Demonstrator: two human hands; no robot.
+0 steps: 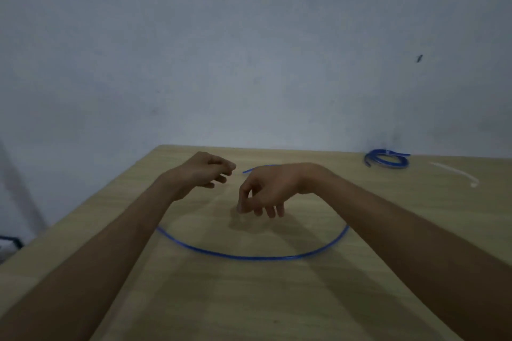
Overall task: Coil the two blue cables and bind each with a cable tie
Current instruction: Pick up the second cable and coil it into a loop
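Note:
A loose blue cable point(249, 257) lies on the wooden table point(277, 299) in a wide arc in front of me, running under both forearms. One of its ends point(260, 167) shows behind my right hand. My left hand point(205, 171) hovers above the table at the far side, fingers curled in, nothing visible in it. My right hand point(266, 191) points down inside the arc, thumb and forefinger pinched together at the tabletop with nothing visible between them. It is not touching the cable. A second blue cable point(386, 159) sits coiled at the back right.
A white cable tie point(457, 171) lies on the table right of the coiled cable. A grey wall point(249, 50) stands directly behind the table. The table's left edge point(83, 210) runs diagonally, with a dark object point(11, 241) on the floor beyond it.

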